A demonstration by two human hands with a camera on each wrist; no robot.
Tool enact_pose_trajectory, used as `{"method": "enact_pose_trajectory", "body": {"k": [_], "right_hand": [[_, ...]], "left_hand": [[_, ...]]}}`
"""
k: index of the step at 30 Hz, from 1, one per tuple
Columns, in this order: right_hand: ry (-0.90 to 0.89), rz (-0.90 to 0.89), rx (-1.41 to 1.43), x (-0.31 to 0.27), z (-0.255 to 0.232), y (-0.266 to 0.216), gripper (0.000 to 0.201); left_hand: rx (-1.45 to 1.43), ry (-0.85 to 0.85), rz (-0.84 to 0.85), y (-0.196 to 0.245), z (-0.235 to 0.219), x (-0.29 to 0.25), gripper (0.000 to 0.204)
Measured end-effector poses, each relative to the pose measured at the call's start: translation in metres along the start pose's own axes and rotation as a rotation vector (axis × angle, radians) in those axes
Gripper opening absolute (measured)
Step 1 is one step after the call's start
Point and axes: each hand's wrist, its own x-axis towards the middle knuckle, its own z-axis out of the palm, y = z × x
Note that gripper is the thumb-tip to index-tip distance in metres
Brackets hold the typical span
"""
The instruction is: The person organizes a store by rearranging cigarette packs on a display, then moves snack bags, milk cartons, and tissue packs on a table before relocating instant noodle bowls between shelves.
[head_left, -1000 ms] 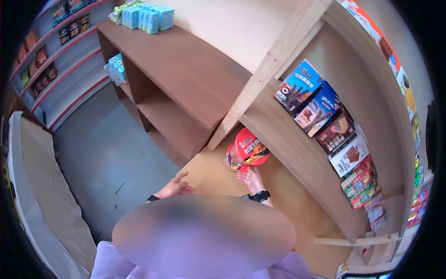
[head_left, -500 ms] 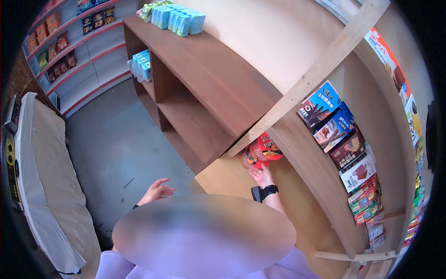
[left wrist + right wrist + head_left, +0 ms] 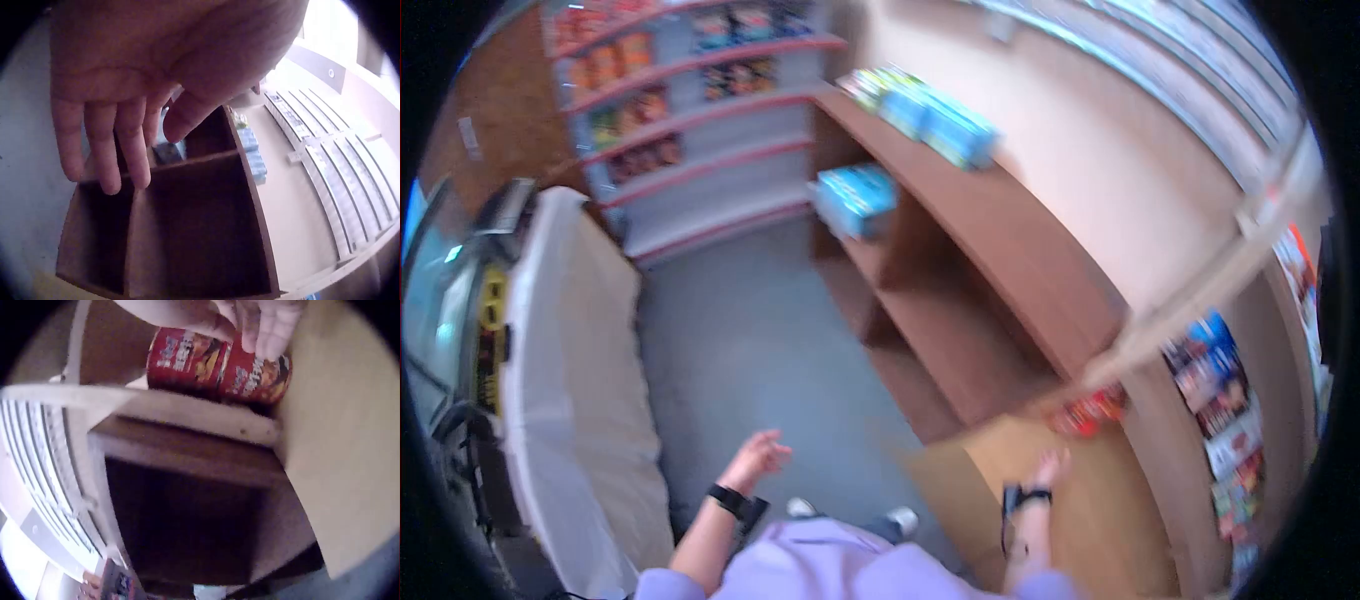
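Observation:
Two red instant noodle tubs (image 3: 181, 359) with food pictures stand one upon the other on the light wooden board (image 3: 1100, 500), in the corner behind a wooden post. In the head view they are a blurred red patch (image 3: 1090, 410), partly covered by the post. My right hand (image 3: 1045, 475) is just in front of the tubs, and in the right wrist view its loosely bent fingers (image 3: 272, 337) overlap them. The left hand (image 3: 760, 458) hangs over the grey floor, fingers loose and holding nothing; its palm (image 3: 169, 62) shows in the left wrist view.
A brown shelf unit (image 3: 1040, 270) runs ahead, carrying blue cartons (image 3: 945, 125) on top and a blue pack (image 3: 855, 200) inside. Boxed snacks (image 3: 1210, 375) line the right shelf. A pale covered counter (image 3: 585, 400) is left; white racks (image 3: 730, 165) hold snack bags at the back.
My head view has swung left, shifting the shelves rightward in it. The right hand slid the tubs back into the corner, then drew slightly off them. The left hand has moved away from the board.

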Motion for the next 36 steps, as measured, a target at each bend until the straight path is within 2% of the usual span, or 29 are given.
{"method": "enact_pose_trajectory", "body": {"k": [1, 2, 3, 4, 5, 6, 7, 8, 9, 11, 13, 14, 17, 19, 23, 25, 27, 29, 31, 33, 36], "right_hand": [[-0.043, -0.039, 0.139, -0.019, 0.005, 0.026, 0.054], [-0.077, -0.163, -0.149, 0.024, -0.016, 0.102, 0.045], [-0.094, -0.045, -0.092, 0.020, -0.006, 0.140, 0.035], [-0.315, 0.151, -0.020, -0.017, 0.012, 0.130, 0.028], [-0.166, 0.314, 0.005, -0.011, 0.038, 0.167, 0.025], [-0.236, 0.330, -0.014, -0.043, 0.078, 0.159, 0.026], [-0.291, 0.337, -0.035, -0.105, 0.119, 0.110, 0.029], [-0.332, 0.338, -0.022, -0.122, 0.161, 0.091, 0.029], [-0.389, 0.304, -0.043, -0.154, 0.200, 0.077, 0.027], [-0.469, 0.279, -0.058, -0.168, 0.267, 0.059, 0.025], [-0.645, 0.228, -0.052, -0.178, 0.329, 0.044, 0.024], [-0.691, 0.232, -0.038, -0.180, 0.358, 0.040, 0.026], [-0.807, 0.306, 0.048, -0.184, 0.441, 0.041, 0.028], [-0.856, 0.322, 0.039, -0.198, 0.503, 0.035, 0.030], [-1.088, 0.413, 0.124, -0.216, 0.641, 0.025, 0.036], [-1.126, 0.372, 0.108, -0.232, 0.731, 0.013, 0.024], [-1.345, 0.316, 0.110, -0.271, 0.816, -0.027, 0.024], [-1.526, 0.183, 0.043, -0.319, 0.891, -0.065, 0.030], [-1.702, 0.165, -0.013, -0.373, 0.956, -0.108, 0.027], [-1.868, 0.107, -0.044, -0.420, 1.018, -0.134, 0.029], [-2.092, 0.035, -0.009, -0.482, 1.105, -0.167, 0.032]], "left_hand": [[-0.025, 0.006, 0.040, -0.008, -0.022, -0.005, 0.046], [-0.088, 0.011, 0.069, -0.016, -0.044, -0.010, 0.048], [-0.123, 0.055, 0.035, -0.018, -0.059, -0.015, 0.048], [-0.140, 0.065, 0.042, -0.019, -0.073, -0.020, 0.047], [-0.160, 0.063, 0.044, -0.019, -0.086, -0.024, 0.046], [-0.166, 0.105, 0.028, -0.015, -0.097, -0.027, 0.045], [-0.174, 0.133, 0.005, -0.011, -0.107, -0.026, 0.043], [-0.178, 0.162, 0.037, -0.013, -0.118, -0.019, 0.043], [-0.222, 0.177, 0.025, -0.017, -0.148, -0.013, 0.043], [-0.267, 0.214, 0.027, -0.011, -0.168, 0.000, 0.042], [-0.265, 0.227, 0.038, 0.001, -0.182, 0.008, 0.041], [-0.553, 0.261, 0.143, 0.023, -0.172, 0.001, 0.034], [-0.408, 0.297, 0.133, 0.048, -0.196, 0.029, 0.040], [-0.448, 0.307, 0.173, 0.071, -0.218, 0.049, 0.038], [-0.465, 0.407, 0.220, 0.145, -0.273, 0.088, 0.037], [-0.466, 0.460, 0.245, 0.190, -0.300, 0.101, 0.037], [-0.397, 0.542, 0.303, 0.237, -0.325, 0.111, 0.037], [-0.398, 0.553, 0.375, 0.266, -0.355, 0.127, 0.039], [-0.291, 0.496, 0.382, 0.290, -0.392, 0.141, 0.041], [-0.319, 0.503, 0.400, 0.329, -0.414, 0.142, 0.042], [-0.257, 0.545, 0.569, 0.389, -0.467, 0.152, 0.041]]}}
